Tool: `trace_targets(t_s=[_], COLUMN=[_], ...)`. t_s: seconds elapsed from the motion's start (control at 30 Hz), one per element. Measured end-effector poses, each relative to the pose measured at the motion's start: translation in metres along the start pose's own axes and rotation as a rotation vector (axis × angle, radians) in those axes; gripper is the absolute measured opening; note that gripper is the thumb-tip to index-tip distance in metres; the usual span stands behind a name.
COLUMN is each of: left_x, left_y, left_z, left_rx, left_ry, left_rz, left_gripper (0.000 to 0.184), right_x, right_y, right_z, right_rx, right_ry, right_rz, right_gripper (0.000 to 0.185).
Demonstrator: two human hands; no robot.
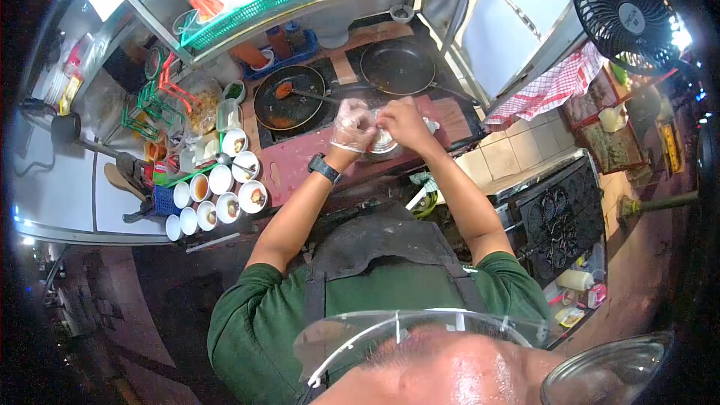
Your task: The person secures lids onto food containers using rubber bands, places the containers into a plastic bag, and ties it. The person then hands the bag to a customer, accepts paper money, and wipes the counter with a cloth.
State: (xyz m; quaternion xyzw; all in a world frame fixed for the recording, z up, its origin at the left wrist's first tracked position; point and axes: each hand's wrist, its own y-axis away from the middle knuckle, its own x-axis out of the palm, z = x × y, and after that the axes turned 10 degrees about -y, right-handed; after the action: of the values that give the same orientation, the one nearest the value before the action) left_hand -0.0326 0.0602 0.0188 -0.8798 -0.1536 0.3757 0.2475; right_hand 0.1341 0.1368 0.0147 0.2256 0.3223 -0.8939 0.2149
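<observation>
My left hand [351,127] wears a thin clear plastic glove, and its fingers are curled closed. Close beside it, my bare right hand [405,126] has its fingers bent in a pinch. What they grip, if anything, is hidden by the fingers. Below and between the hands shows part of a small round dish [383,144], pale and shiny, on a reddish board [289,167]. Behind my left hand, a frying pan [279,114] with reddish residue holds a ladle [284,90] with red sauce in its bowl. Another dark pan [397,67] sits beyond my right hand.
Several white bowls [253,196], some with food, stand at the left. Nearby are green and red wire racks [176,82] and food containers [227,115]. A shelf with a green basket [247,6] overhangs the back. A fan [630,18] and checked cloth [551,86] are at the right.
</observation>
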Motion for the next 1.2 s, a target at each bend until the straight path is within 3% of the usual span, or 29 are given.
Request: trace_targets(t_s=[0.03,0.1,0.23,0.27,0.37,0.5,0.57,0.77,0.9,1.2], left_x=[0.003,0.011,0.011,0.011,0.015,0.018,0.017,0.006,0.004,0.017], left_y=[0.004,0.010,0.018,0.019,0.022,0.022,0.022,0.018,0.018,0.023], left_z=[0.002,0.007,0.004,0.003,0.004,0.008,0.008,-0.008,-0.015,-0.010], left_rx=[-0.001,-0.099,-0.071,-0.092,-0.116,-0.123,-0.076,-0.010,-0.017,-0.218], left_ry=[0.000,0.090,0.095,0.145,0.165,0.146,0.092,-0.032,-0.053,0.124], left_rz=[0.000,-0.016,-0.020,-0.023,-0.050,-0.038,-0.060,-0.089,-0.071,-0.108], left_gripper=[0.013,0.006,0.011,0.010,0.011,0.012,0.012,0.017,0.018,0.014], right_x=[0.004,0.008,0.009,0.009,0.015,-0.004,0.000,-0.011,-0.005,0.003], right_y=[0.003,0.006,0.008,0.009,0.013,0.007,0.009,0.009,0.007,0.011], right_z=[-0.005,-0.010,-0.011,-0.011,-0.011,0.025,0.021,0.028,0.019,0.023], right_rx=[0.001,0.275,0.297,0.423,0.403,0.459,0.199,-0.040,-0.047,0.312], right_ry=[0.000,-0.076,-0.126,-0.251,-0.402,-0.344,-0.019,0.181,0.260,0.179], right_rz=[0.000,0.025,-0.035,-0.016,-0.106,-0.110,-0.107,-0.001,0.020,-0.069], right_gripper=[0.011,0.011,0.017,0.020,0.019,0.017,0.014,0.010,0.009,0.014])
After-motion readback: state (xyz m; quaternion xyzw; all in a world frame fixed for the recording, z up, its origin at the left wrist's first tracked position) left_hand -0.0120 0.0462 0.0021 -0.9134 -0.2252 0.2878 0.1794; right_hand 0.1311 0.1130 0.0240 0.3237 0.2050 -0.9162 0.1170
